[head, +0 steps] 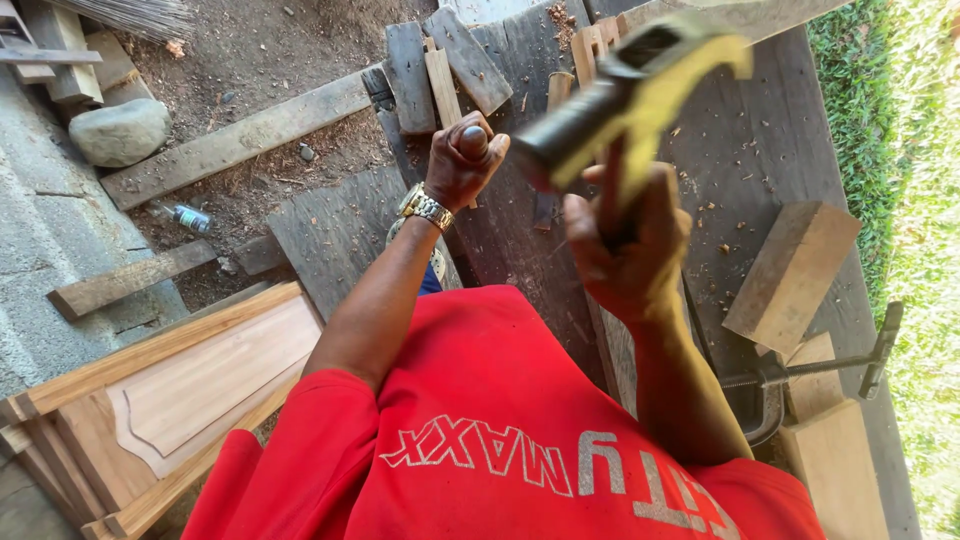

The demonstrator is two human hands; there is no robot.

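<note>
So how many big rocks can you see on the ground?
1. The grey rock sits on the dirt at upper left, beside the concrete slab. More could be hidden under the planks.

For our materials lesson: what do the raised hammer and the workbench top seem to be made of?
Hammer: head looks like dark metal, blurred, with a yellow, possibly painted part; exact finish unclear. Workbench top: weathered grey wooden boards, unfinished, with visible grain and scattered chips. The right hand grips the hammer.

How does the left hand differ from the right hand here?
The left hand is held low over the dark workbench, closed round a wooden chisel handle; the right hand is raised nearer the camera, gripping a blurred yellow-headed hammer. The left wrist wears a metal watch; the right wrist is bare. Both are closed on tools.
</note>
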